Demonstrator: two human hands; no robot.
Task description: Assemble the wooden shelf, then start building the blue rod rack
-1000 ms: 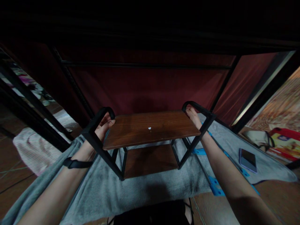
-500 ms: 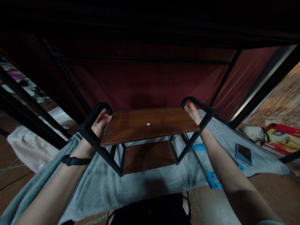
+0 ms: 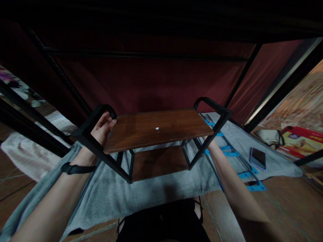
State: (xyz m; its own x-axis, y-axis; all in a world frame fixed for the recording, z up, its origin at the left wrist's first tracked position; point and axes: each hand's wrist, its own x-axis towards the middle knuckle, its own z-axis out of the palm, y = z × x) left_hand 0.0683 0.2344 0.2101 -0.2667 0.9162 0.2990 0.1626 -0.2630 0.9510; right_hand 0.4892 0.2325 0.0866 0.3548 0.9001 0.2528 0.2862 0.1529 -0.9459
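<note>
A small two-tier shelf rack stands on a grey towel [image 3: 111,198], with brown wood-grain boards and a black metal frame. Its upper board [image 3: 141,134] bears a small white mark; the lower board [image 3: 158,164] lies beneath. My left hand [image 3: 103,127] is closed at the rack's left end, inside the black side frame [image 3: 87,139], fingers by its curved far corner. Under the right end of the upper board reaches my right hand [image 3: 208,142]; only the wrist area shows, and the fingers are hidden.
Blue-and-dark ladder-like strips [image 3: 230,154] and a phone [image 3: 257,158] lie on the towel at right. Beyond are a light pouch [image 3: 267,138] and a red-yellow package [image 3: 302,141]. Dark metal bars and a red curtain [image 3: 156,80] surround the spot; a striped cloth [image 3: 27,158] lies left.
My right hand has left the curved corner of the right side frame and moved down beneath the upper board. My left hand stays at the left end. The view has shifted slightly.
</note>
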